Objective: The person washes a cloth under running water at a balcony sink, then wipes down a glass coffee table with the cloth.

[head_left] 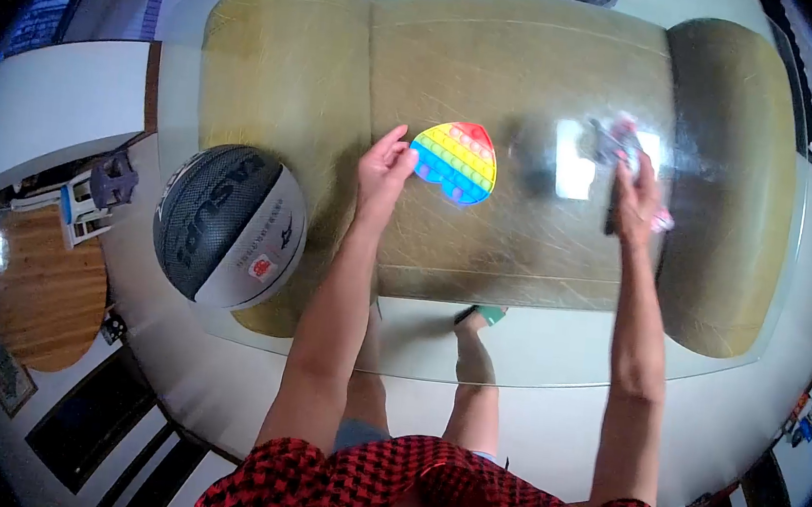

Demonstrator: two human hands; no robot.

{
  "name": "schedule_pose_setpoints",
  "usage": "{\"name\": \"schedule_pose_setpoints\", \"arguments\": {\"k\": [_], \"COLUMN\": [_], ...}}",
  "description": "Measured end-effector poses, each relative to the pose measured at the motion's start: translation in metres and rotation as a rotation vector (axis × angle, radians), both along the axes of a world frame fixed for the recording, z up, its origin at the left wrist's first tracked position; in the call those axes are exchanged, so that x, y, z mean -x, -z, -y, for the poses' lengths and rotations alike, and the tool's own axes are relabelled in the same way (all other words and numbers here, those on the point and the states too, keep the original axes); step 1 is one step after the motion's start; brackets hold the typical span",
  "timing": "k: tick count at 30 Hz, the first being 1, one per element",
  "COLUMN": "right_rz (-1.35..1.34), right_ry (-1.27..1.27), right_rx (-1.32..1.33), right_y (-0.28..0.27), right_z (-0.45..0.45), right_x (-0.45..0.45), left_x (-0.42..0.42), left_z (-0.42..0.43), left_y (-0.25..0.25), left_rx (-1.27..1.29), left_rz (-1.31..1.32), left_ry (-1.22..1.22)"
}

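My left hand (386, 175) pinches the left edge of a heart-shaped pop-it toy (456, 161), banded red, yellow, green, blue and purple, between thumb and fingers. The toy is held over the middle of a glass tabletop (553, 351). To the right, my right hand (636, 199) is closed around a blurred, shiny thing (622, 138) with clear, pink and dark parts. Its kind cannot be made out, and my fingers partly hide it.
A black and grey basketball (233, 227) sits on the left of the glass. Below the glass shows a brown leather-like base (531, 70) with rounded ends. A wooden table (46, 287) and a small white chair (85, 213) stand farther left.
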State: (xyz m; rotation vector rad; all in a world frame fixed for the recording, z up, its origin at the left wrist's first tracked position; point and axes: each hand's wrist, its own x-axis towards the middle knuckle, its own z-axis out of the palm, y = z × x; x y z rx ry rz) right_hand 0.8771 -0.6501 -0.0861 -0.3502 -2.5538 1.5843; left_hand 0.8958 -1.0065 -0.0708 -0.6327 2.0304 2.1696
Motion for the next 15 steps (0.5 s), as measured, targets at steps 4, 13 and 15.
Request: {"name": "schedule_pose_setpoints", "arguments": {"k": [4, 13, 15], "right_rz": [0.026, -0.176, 0.032], "right_ry": [-0.235, -0.848, -0.880], "right_rx": [0.195, -0.786, -0.826], "right_y": [-0.022, -0.056, -0.059], "right_z": [0.151, 0.159, 0.137], "right_x": [0.017, -0.033, -0.042], "left_x": [0.010, 0.023, 0.027], "left_z": [-0.008, -0.012, -0.010], "left_y": [-0.014, 0.011, 0.003], "left_rx": [0.037, 0.212, 0.253], "left_rz": [0.007, 0.124, 0.161], "left_ry": [0.023, 0.038, 0.066]}}
